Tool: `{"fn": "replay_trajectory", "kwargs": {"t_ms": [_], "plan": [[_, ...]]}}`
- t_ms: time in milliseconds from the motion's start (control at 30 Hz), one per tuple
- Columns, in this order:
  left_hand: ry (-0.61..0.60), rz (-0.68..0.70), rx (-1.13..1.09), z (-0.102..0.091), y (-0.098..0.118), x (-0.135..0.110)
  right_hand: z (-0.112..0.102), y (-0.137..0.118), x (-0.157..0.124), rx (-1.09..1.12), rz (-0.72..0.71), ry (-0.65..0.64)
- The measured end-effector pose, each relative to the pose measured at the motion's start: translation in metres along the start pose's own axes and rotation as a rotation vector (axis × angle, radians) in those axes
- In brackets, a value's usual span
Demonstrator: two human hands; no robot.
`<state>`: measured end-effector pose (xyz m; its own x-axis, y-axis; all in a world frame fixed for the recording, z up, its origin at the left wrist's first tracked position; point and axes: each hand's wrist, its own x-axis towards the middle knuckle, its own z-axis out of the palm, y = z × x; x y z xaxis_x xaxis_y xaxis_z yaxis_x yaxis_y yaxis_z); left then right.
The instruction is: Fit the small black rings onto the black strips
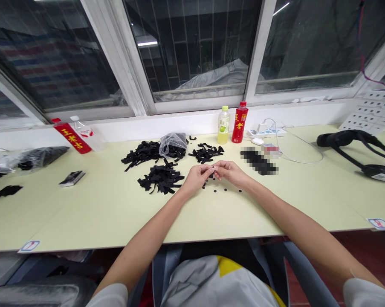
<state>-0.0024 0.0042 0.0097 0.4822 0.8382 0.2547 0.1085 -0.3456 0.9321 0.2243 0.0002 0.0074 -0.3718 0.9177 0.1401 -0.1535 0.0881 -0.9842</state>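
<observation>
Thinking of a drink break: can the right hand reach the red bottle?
Probably yes: nothing stands between the right hand and the red bottle; the black strips lie left, the blurred object right.

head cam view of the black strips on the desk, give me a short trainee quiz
1. How many piles of black strips lie on the desk near the left hand and right hand?
2. True or false: the clear plastic bag lies on top of black strips.
3. What is scattered on the desk just below the hands? A) white screws B) small black round pieces C) green bottle caps

Key: 1 three; 2 true; 3 B
</observation>
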Motion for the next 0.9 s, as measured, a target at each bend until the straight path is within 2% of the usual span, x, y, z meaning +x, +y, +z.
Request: {"fn": "replay_trajectory", "kwargs": {"t_ms": [133,300,400,533,767,900], "plan": [[0.038,0.005,0.004,-0.001,-0.009,0.003,0.001,-0.002,0.001,0.034,-0.014,0.039],[0.124,0.082,-0.033,-0.004,-0.018,0.007,-0.004,-0.005,0.002,0.041,0.015,0.136],[0.087,0.075,-0.059,-0.006,-0.019,0.007,-0.006,-0.006,0.001,0.018,0.026,0.167],[0.063,0.034,-0.033,-0.007,-0.017,0.007,-0.006,-0.008,0.000,-0.019,0.048,0.144],[0.072,-0.050,0.042,-0.005,-0.013,0.007,-0.003,-0.015,-0.002,-0.110,-0.009,0.117],[0.050,-0.097,0.065,-0.002,-0.009,0.005,0.001,-0.016,-0.003,-0.185,-0.029,0.162]]}}
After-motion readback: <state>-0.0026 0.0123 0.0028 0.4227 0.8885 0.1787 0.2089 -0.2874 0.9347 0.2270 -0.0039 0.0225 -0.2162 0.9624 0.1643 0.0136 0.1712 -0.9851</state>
